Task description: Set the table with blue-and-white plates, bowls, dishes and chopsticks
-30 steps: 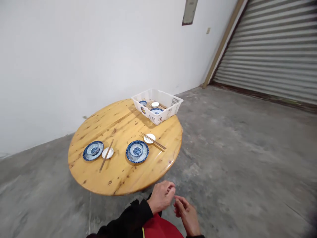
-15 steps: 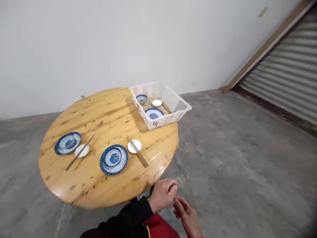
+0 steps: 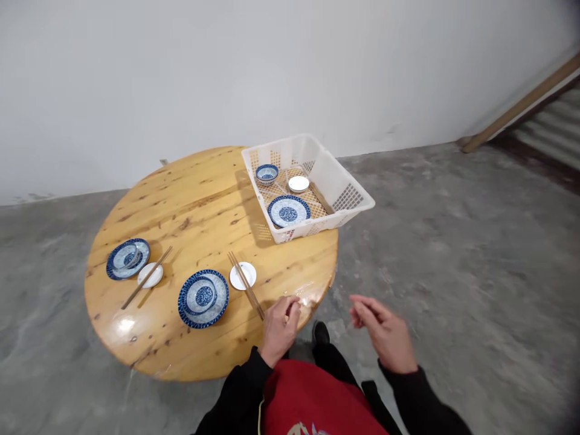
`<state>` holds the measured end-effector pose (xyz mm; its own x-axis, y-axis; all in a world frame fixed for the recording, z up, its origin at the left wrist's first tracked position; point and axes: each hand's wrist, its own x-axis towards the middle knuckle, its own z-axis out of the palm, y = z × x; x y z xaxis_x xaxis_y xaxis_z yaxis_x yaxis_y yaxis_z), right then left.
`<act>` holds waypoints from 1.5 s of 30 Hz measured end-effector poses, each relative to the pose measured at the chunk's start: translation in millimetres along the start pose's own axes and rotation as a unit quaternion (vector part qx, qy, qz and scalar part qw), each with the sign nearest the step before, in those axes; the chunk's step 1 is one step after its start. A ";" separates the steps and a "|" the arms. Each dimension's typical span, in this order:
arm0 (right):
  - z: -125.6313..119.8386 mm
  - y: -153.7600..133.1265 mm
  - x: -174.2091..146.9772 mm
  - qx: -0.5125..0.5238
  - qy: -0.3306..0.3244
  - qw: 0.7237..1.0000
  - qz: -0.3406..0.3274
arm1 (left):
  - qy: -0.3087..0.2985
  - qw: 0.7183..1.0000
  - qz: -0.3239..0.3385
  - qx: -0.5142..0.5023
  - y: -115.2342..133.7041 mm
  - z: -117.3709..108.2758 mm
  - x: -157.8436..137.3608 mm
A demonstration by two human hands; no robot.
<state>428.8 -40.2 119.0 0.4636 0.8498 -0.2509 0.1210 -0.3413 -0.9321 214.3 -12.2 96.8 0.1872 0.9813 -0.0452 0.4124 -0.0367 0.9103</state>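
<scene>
My left hand [image 3: 280,329] hovers over the table's near right edge, its fingers curled in and nothing visible in them. The near chopsticks [image 3: 244,275] lie closest to it, resting across a small white dish [image 3: 251,273]. Left of these is a blue-patterned plate [image 3: 209,317] with a bowl [image 3: 200,295] on it. My right hand [image 3: 387,335] is held in the air past the table's edge, over the floor, fingers closed together, with nothing seen in them.
A white plastic basket [image 3: 348,181] sits at the table's back right, holding blue-patterned bowls [image 3: 267,173], small white dishes [image 3: 298,183] and blue-patterned plates [image 3: 289,211]. Another plate [image 3: 114,266] with a bowl, a white dish [image 3: 154,278] and chopsticks [image 3: 136,294] stands at the left of the wooden table [image 3: 181,232].
My hands have come apart from each other. The left has risen over the table's edge and the right has moved away to the right. The view has shifted to show more of the basket.
</scene>
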 end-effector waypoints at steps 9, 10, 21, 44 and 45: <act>-9.8 -148.6 173.6 -0.077 -0.118 0.959 -0.245 | 0.185 0.983 -0.004 0.009 21.6 -20.4 58.2; -4.8 -159.3 196.3 -0.086 -0.137 0.953 -0.255 | 0.206 0.978 0.002 0.015 28.3 -23.1 71.3; 92.6 -202.3 410.4 -0.220 -0.347 0.892 -0.188 | 0.164 0.973 -0.066 0.147 85.7 -21.1 316.0; 169.4 -103.9 442.7 -0.591 -0.517 0.555 -0.276 | -0.072 0.817 -0.223 0.527 11.2 14.0 379.8; 168.8 -103.6 443.0 -0.591 -0.514 0.559 -0.271 | -0.068 0.818 -0.220 0.527 10.2 14.7 380.6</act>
<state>473.4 439.5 60.3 -0.5988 0.5313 -0.5993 0.7765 0.5687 -0.2716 302.8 358.1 82.8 -0.1183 0.9162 -0.3829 0.9928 0.1015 -0.0637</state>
